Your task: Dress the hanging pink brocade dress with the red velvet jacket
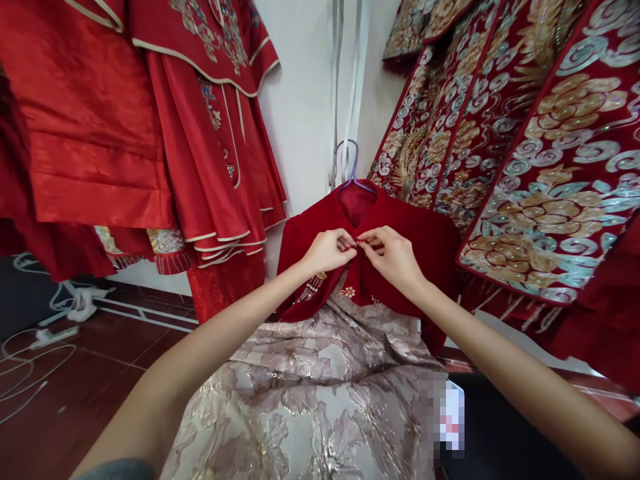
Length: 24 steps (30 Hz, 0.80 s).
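A dark red velvet jacket (410,243) hangs from a purple hanger (354,163) over a shiny pale floral dress (310,380). At the jacket's upper front, below the collar opening, my left hand (327,252) pinches a small red fastening (356,243) with thumb and fingertips. My right hand (393,259) pinches the same spot from the other side, its fingertips close to the left ones. The fingers partly cover the fastening, so its exact form is hard to see. A beaded tassel ornament (315,285) and a flower-shaped ornament (347,292) show lower on the jacket.
Red garments (210,147) hang on the left, and heavily embroidered red and gold garments (550,167) on the right. White cables and a power strip (54,337) lie on the reddish floor at left. A blurred tag (453,413) shows beside the dress.
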Motion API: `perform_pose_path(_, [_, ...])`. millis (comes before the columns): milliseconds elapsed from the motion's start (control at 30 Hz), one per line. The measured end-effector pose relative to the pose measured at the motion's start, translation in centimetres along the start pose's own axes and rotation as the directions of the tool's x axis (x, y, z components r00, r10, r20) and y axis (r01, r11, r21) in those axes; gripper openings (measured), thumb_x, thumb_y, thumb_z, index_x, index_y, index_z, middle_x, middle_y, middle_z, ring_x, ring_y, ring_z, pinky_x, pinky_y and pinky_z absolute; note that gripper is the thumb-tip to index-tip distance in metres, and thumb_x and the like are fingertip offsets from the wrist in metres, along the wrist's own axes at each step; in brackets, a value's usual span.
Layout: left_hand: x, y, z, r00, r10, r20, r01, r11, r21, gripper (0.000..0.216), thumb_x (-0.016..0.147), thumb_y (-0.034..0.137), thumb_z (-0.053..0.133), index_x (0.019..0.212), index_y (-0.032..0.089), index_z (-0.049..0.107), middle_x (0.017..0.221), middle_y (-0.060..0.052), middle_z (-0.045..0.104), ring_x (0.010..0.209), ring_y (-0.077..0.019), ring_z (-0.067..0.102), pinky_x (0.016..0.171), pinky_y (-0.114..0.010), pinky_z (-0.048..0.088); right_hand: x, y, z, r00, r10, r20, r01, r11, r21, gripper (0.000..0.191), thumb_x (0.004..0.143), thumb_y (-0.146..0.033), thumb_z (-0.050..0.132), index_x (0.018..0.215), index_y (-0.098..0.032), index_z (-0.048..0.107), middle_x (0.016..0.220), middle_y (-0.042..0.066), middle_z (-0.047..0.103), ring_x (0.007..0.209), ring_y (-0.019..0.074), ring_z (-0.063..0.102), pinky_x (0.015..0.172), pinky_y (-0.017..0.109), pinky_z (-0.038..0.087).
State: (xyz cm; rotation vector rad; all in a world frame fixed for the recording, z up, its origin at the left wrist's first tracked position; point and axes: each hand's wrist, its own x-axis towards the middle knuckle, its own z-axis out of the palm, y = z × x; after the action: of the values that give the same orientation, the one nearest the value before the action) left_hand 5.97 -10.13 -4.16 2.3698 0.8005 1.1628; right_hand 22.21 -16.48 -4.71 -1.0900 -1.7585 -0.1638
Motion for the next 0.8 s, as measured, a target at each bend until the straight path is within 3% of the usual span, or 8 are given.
perform_pose_path(100, [0.0, 0.8, 0.0, 0.999, 0.035, -0.018, -0.032, 0.994, 0.104, 0.012, 0.073, 0.026, 0.063, 0.078, 0.015, 0.062, 0.074, -0.003, 0.068, 0.066, -0.0128, 0.063, 0.064, -0.022, 0.049, 0.0, 0.1, -0.1, 1.000, -0.014, -0.001, 0.014, 1.000, -0.013, 0.015, 0.084, -0.022, 0.056, 0.093, -0.020, 0.067, 0.090, 0.005, 0.065, 0.074, 0.0155, 0.064, 0.070, 0.030, 0.055])
perform_pose_path(300, [0.2, 1.4, 0.1, 0.992, 0.121, -0.023, -0.106, 0.937, 0.334, 0.006, 0.072, 0.020, 0.061, 0.077, 0.017, 0.060, 0.078, -0.003, 0.067, 0.070, -0.0152, 0.062, 0.066, -0.024, 0.047, 0.0, 0.4, -0.2, 0.999, 0.031, 0.014, -0.032, 0.997, 0.076, 0.016, 0.083, -0.028, 0.058, 0.093, -0.020, 0.068, 0.093, 0.005, 0.065, 0.076, 0.0163, 0.066, 0.070, 0.032, 0.058])
perform_pose_path(600, [0.5, 1.5, -0.1, 0.990, 0.130, 0.056, -0.141, 0.920, 0.366, 0.006, 0.076, 0.017, 0.059, 0.081, 0.016, 0.062, 0.077, -0.006, 0.065, 0.072, -0.0203, 0.062, 0.076, -0.031, 0.047, 0.0, 0.9, 0.0, 0.998, 0.050, 0.024, -0.053, 0.984, 0.169, 0.017, 0.079, -0.032, 0.065, 0.090, -0.019, 0.066, 0.094, 0.005, 0.064, 0.076, 0.0160, 0.066, 0.070, 0.031, 0.060])
perform_pose_path(800, [0.6, 1.9, -0.2, 0.995, 0.099, 0.027, -0.102, 0.939, 0.330, 0.005, 0.075, 0.014, 0.061, 0.076, 0.017, 0.065, 0.082, -0.007, 0.066, 0.081, -0.0232, 0.063, 0.086, -0.032, 0.044, 0.0, 1.0, 0.6, 0.997, 0.082, 0.004, -0.081, 0.976, 0.203, 0.024, 0.077, -0.028, 0.064, 0.099, -0.019, 0.060, 0.094, 0.005, 0.064, 0.079, 0.0154, 0.065, 0.071, 0.030, 0.060])
